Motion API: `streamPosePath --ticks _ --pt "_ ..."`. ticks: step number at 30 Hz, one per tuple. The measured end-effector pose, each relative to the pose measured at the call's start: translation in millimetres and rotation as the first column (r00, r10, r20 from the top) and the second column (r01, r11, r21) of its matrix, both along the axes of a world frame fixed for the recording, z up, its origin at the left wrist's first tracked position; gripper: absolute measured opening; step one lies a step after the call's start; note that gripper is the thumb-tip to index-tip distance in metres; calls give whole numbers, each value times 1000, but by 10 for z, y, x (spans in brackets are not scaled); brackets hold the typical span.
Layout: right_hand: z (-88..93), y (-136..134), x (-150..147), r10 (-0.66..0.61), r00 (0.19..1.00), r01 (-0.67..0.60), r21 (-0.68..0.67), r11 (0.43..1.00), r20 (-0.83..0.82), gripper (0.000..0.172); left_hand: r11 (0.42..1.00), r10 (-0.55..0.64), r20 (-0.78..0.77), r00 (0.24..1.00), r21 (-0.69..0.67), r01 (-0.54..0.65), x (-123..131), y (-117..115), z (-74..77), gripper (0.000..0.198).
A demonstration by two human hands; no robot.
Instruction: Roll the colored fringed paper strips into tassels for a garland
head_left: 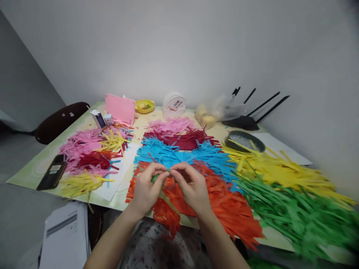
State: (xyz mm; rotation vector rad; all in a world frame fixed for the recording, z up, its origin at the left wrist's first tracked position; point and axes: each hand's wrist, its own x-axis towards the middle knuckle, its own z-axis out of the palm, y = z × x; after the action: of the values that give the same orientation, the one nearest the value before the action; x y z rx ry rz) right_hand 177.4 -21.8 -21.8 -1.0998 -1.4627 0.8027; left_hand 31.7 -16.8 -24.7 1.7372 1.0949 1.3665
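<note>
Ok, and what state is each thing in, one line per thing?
Left hand, pinched, green piece in it
Right hand, pinched, fingertips close to the left's
Orange fringe, spread over the table
Green strips, piled loosely
Pink panel, standing up
Phone, lying flat
Yellow dish, uncovered, food inside
Plastic bag, bulging
Black antennas, raised at a slant

Small green piece (155,178), partly concealed in left hand (146,186), orange-red tuft (166,216), bunched, below and between left hand and right hand (193,186), orange-red strips (235,211), loose, overlapping, spread beside right hand.
</note>
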Motion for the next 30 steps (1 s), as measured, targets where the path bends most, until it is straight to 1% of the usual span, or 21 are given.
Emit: streamPosePath --ticks 2,3,5,7,9,11,12,14,15,18,20,22,25,27,30 --pt "17 0 18 53 998 -53 -16 998 -26 18 986 -79 118 990 -138 95 8 -3 -24 11" --pt "27 2 29 68 997 -68 -17 998 -29 18 976 -100 156 983 -175 127 10 -5 -32 12" --pt "40 7 49 59 998 -59 -5 998 -9 17 969 -111 189 976 -197 149 7 -9 -37 14" --pt "40 10 62 13 1000 -13 16 1000 19 15 976 -127 154 980 -159 151 -7 -14 -29 16" --pt "26 9 61 -22 999 21 33 999 28 14 989 -126 83 989 -71 132 -26 -20 -17 16" --pt "6 4 47 -16 999 15 35 999 32 15 996 -90 44 995 -4 90 -42 -28 -16 13" --pt "-2 3 41 1 999 -3 31 1000 36 15 998 -64 50 997 3 64 -47 -31 -23 11" --pt "-11 6 41 50 998 -51 12 999 50 13 999 -24 96 995 -42 28 -49 -37 -48 9" --pt "-10 11 50 71 996 -71 -5 997 52 12 996 -18 135 991 -83 30 -48 -39 -64 9" --pt "15 33 106 99 992 -96 -52 994 77 14 972 -34 259 965 -218 92 -39 -34 -114 14" --pt "44 42 139 99 988 -92 -60 994 115 16 962 -43 264 963 -248 111 -38 -21 -135 17" --pt "74 43 150 92 984 -85 -53 995 152 17 979 -33 183 983 -193 69 -46 -1 -143 15" --pt "107 43 130 59 988 -51 -61 997 140 18 997 9 74 997 -76 -4 -76 37 -140 8" --pt "115 49 103 29 994 -22 -69 997 108 19 998 29 66 997 -50 -26 -89 53 -141 7" --pt "97 65 39 -12 999 14 -51 999 51 20 996 58 91 994 -78 -51 -48 27 -171 8"
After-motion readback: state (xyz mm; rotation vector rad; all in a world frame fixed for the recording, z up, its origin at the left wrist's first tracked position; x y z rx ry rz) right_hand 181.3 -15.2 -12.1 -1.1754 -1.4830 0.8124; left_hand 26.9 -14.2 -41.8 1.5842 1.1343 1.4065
